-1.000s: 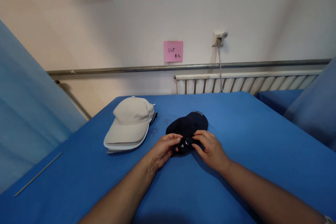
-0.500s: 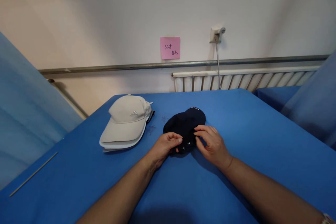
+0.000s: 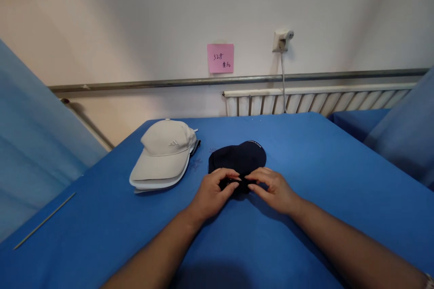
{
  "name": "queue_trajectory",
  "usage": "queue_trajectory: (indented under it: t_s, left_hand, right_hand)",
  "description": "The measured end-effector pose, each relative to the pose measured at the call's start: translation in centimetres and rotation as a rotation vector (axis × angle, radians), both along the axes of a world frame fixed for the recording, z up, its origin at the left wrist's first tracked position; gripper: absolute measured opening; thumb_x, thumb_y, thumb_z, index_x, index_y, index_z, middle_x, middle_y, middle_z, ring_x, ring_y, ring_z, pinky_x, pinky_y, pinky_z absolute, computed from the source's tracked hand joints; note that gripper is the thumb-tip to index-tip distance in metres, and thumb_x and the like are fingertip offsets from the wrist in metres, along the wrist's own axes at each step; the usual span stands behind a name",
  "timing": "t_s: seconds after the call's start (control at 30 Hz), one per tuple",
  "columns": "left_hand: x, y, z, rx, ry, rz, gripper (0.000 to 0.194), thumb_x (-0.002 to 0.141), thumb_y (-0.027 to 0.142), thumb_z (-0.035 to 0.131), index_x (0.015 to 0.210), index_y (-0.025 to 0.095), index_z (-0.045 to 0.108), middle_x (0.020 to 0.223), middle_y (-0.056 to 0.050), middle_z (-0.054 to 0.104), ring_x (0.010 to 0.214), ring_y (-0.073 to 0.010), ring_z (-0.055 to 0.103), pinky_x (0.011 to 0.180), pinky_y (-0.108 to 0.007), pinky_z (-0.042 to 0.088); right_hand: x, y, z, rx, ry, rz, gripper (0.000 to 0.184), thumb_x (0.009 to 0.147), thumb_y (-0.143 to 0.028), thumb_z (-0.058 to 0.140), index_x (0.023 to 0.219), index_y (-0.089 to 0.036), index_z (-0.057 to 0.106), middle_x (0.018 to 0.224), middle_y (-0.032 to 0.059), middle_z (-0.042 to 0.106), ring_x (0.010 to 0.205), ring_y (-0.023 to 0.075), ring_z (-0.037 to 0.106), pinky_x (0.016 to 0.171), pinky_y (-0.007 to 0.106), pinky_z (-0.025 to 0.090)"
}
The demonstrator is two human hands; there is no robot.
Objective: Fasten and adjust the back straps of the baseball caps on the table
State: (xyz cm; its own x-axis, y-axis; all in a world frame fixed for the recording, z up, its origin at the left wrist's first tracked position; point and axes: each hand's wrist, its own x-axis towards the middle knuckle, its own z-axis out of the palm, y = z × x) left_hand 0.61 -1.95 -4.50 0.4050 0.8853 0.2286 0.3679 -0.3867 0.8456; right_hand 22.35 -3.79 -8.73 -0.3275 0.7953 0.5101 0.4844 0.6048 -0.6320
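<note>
A dark baseball cap (image 3: 237,156) lies on the blue-covered table, its brim pointing away to the upper right with small white lettering on the edge. My left hand (image 3: 210,193) pinches the near edge of this cap between thumb and fingers. Close beside it, my right hand (image 3: 276,190) grips the same near edge, its thumb and fingertips almost meeting the left ones. The part of the cap between my fingertips is mostly hidden. To the left sits a stack of pale caps, with a beige cap (image 3: 166,144) on top.
A thin stick (image 3: 44,221) lies on the table cover (image 3: 322,158) at the left. Behind the table are a radiator (image 3: 318,101), a metal rail (image 3: 152,84), a plugged socket (image 3: 280,41) and a pink note (image 3: 220,58). Blue curtains (image 3: 23,135) hang at both sides.
My hands have come closer together at the cap's near edge, the right one moving left and slightly down. The cap's near side has shifted under my fingers, and the white marks there no longer show.
</note>
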Motion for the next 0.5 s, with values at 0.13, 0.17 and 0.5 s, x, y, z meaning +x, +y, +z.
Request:
queue_trajectory:
  t_s: [0.13,0.17,0.5]
  left_hand:
    - [-0.3,0.1,-0.2,0.121,0.069,-0.022,0.016,0.083,0.02,0.063,0.098,0.021,0.069,0.094,-0.006,0.071,0.088,-0.0187,0.064,0.082,-0.031,0.048]
    - [-0.3,0.2,-0.3,0.134,0.074,-0.028,0.017,0.083,0.02,0.063,0.099,0.021,0.068,0.094,-0.005,0.071,0.087,-0.0186,0.064,0.081,-0.031,0.048]
    - [-0.6,0.7,-1.2,0.341,0.162,-0.013,0.02,0.078,0.005,0.057,0.089,0.02,0.064,0.09,-0.001,0.068,0.085,-0.0162,0.061,0.079,-0.03,0.046]
  right_hand:
    - [-0.3,-0.1,-0.3,-0.033,-0.057,0.031,0.013,0.086,-0.027,0.064,0.098,-0.024,0.064,0.089,0.0026,0.067,0.081,0.0181,0.061,0.073,0.034,0.048]
    - [-0.4,-0.1,-0.4,-0.03,-0.058,0.018,0.009,0.086,-0.026,0.063,0.094,-0.023,0.063,0.087,0.0023,0.066,0.079,0.0174,0.06,0.071,0.032,0.047]
    - [-0.3,0.0,-0.1,0.212,-0.099,-0.248,0.017,0.075,-0.006,0.053,0.08,-0.021,0.046,0.074,0.0003,0.052,0.068,0.016,0.05,0.062,0.028,0.037]
